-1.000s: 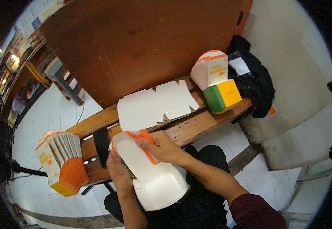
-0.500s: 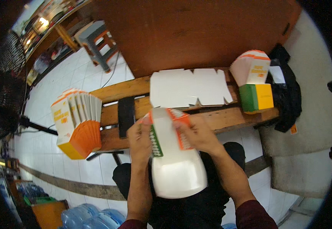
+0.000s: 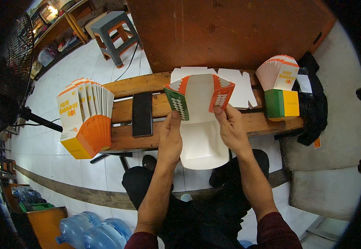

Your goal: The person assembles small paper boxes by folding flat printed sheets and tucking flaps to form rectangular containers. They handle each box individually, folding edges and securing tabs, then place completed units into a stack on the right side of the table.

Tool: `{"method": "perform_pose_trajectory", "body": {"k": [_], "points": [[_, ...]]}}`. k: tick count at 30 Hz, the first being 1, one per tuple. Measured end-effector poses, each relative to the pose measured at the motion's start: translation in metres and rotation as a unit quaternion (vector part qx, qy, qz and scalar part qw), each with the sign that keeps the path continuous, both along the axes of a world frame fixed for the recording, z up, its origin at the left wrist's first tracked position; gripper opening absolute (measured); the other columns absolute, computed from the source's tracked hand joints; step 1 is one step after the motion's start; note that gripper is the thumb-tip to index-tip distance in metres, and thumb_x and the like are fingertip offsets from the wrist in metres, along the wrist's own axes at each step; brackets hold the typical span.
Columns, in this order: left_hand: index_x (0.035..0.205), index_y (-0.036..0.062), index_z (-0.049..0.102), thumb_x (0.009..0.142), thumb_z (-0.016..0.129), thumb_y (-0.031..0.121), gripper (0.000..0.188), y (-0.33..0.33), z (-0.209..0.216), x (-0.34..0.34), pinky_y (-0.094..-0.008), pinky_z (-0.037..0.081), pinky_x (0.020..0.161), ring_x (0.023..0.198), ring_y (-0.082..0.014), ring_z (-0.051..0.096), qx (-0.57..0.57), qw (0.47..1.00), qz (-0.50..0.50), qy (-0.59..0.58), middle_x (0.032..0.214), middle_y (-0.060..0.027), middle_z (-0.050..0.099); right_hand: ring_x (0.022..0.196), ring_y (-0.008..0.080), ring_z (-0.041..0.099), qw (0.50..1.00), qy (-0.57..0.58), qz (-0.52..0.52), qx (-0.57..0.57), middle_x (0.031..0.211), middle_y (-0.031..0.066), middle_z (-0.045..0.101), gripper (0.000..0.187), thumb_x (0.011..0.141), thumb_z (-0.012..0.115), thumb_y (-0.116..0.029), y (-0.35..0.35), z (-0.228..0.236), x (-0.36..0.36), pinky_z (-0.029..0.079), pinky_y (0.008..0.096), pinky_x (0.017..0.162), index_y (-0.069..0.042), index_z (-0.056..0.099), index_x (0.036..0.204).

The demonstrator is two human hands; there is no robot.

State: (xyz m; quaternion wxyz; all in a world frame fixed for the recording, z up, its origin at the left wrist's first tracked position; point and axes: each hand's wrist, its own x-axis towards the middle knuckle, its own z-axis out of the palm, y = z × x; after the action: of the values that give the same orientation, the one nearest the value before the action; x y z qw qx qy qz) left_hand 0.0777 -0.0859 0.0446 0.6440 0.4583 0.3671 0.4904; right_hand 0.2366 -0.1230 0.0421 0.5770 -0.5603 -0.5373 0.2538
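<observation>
Both hands hold a paper food carton point(image 3: 205, 143) over the near edge of the wooden bench. Its plain white inside faces me, the lower end curves like a scoop, and patterned side flaps stand angled at the upper part. My left hand point(image 3: 171, 139) is closed on the lower edge of the green flap, thumb on top. With its thumb on the orange flap, my right hand point(image 3: 233, 128) grips the opposite side. Behind the carton, flat white carton blanks point(image 3: 236, 85) lie on the bench, partly hidden by it.
A fanned stack of orange-and-white cartons point(image 3: 81, 120) is at the bench's left end, another stack point(image 3: 278, 83) at its right. A black smartphone point(image 3: 142, 114) lies on the bench point(image 3: 124, 87). Further off are a grey stool point(image 3: 114, 35), a fan point(image 3: 10, 70) and blue water jugs point(image 3: 101, 232).
My hands have moved the carton farther forward, toward the flat blanks. Its side flaps now spread wider, and the scoop-shaped lower end has tilted and shows its inside.
</observation>
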Motion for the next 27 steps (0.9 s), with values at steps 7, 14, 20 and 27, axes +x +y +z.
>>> {"method": "perform_pose_trajectory", "body": {"k": [7, 14, 20, 27], "points": [[0.094, -0.0021, 0.066, 0.101, 0.052, 0.016, 0.023, 0.008, -0.013, -0.009, -0.0227, 0.041, 0.075, 0.081, -0.0069, 0.051, 0.065, 0.993, 0.074, 0.062, 0.09, -0.0025, 0.061, 0.095, 0.0184, 0.058, 0.951, 0.266, 0.117, -0.105, 0.104, 0.0117, 0.065, 0.052, 0.099, 0.048, -0.046, -0.005, 0.009, 0.0, 0.044, 0.0325, 0.089, 0.003, 0.063, 0.109], [0.106, -0.0046, 0.062, 0.096, 0.047, 0.002, 0.02, 0.016, -0.015, -0.001, -0.0292, 0.047, 0.084, 0.1, -0.0175, 0.059, 0.154, 0.963, 0.211, -0.066, 0.118, -0.0146, 0.056, 0.124, 0.0268, 0.053, 0.903, 0.379, 0.165, -0.116, 0.133, 0.0146, 0.056, 0.071, 0.094, 0.05, -0.053, -0.057, -0.038, -0.028, 0.041, 0.0375, 0.105, -0.003, 0.039, 0.143], [0.13, -0.0003, 0.056, 0.094, 0.056, 0.019, 0.041, 0.003, -0.02, 0.0, -0.038, 0.037, 0.109, 0.128, -0.0306, 0.051, 0.292, 0.916, -0.206, 0.182, 0.144, -0.0164, 0.049, 0.123, 0.0331, 0.054, 0.822, 0.568, 0.047, -0.002, 0.137, 0.0181, 0.052, 0.067, 0.099, 0.042, -0.051, -0.089, -0.069, -0.027, 0.044, 0.0462, 0.104, -0.003, 0.039, 0.144], [0.141, 0.001, 0.046, 0.099, 0.054, 0.031, 0.052, 0.004, 0.0, -0.017, -0.0397, 0.041, 0.106, 0.124, -0.0288, 0.055, 0.216, 0.962, -0.168, 0.005, 0.141, -0.0177, 0.05, 0.114, 0.0331, 0.059, 0.931, 0.066, -0.33, 0.141, 0.136, 0.0173, 0.053, 0.06, 0.099, 0.053, -0.039, -0.113, 0.035, 0.105, 0.05, 0.0439, 0.098, -0.003, 0.038, 0.144]]}}
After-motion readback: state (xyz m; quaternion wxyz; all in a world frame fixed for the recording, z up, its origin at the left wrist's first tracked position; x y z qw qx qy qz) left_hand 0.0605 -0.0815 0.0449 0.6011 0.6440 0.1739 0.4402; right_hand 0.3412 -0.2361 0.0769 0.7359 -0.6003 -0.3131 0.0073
